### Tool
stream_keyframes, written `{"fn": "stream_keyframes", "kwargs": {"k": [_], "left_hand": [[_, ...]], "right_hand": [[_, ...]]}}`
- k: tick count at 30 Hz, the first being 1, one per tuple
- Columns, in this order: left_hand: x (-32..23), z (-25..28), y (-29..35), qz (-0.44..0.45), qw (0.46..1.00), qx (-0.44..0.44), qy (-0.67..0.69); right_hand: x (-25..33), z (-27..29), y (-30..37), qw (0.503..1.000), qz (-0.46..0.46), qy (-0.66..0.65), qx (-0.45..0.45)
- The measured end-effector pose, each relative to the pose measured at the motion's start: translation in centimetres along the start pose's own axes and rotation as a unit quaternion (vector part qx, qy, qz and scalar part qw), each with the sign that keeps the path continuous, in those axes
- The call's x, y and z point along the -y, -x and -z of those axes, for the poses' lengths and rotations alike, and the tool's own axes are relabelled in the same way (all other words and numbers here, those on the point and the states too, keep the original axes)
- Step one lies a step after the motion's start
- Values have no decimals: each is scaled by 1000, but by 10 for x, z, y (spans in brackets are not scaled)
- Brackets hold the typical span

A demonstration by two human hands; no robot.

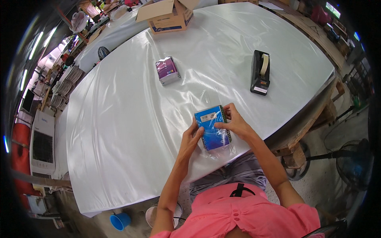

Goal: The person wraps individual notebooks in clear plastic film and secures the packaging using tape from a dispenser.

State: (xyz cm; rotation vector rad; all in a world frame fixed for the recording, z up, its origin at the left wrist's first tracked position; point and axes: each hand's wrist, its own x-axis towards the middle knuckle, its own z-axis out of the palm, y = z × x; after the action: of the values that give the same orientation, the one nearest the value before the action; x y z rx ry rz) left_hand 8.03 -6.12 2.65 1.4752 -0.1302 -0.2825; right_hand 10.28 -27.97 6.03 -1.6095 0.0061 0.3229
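Observation:
Near the front edge of the table, both my hands grip a stack of spiral notebooks [214,137] with a blue cover, inside a clear plastic wrap. The loose ends of the wrap stick out past its far and near sides. My left hand [192,137] closes on the stack's left side, thumb on the cover. My right hand [234,121] holds the upper right side by the spiral binding, its thumb also pressing the cover. Farther off, a second wrapped stack of notebooks [166,70] with a purple cover lies by itself. A black tape dispenser [260,73] with a pale roll stands to the right.
White glossy sheeting [119,131] covers the table, wrinkled on the left. An open cardboard box [170,19] stands at the far edge. Beyond the right edge are wooden supports [295,156] and a floor fan [351,164]. A blue bucket [120,221] sits on the floor at the lower left.

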Motion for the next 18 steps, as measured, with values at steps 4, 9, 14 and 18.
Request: {"fn": "stream_keyframes", "kwargs": {"k": [4, 9, 14, 18], "left_hand": [[-12, -7, 20, -81, 988, -37, 125], [1, -7, 14, -110, 982, -47, 146], [11, -11, 11, -124, 984, -41, 122], [0, -9, 17, -216, 963, -83, 141]], "right_hand": [[3, -7, 16, 992, 106, -66, 16], [-23, -5, 4, 955, 290, -39, 48], [-32, 2, 1, 961, 259, -74, 66], [-17, 10, 9, 930, 342, -124, 54]]}}
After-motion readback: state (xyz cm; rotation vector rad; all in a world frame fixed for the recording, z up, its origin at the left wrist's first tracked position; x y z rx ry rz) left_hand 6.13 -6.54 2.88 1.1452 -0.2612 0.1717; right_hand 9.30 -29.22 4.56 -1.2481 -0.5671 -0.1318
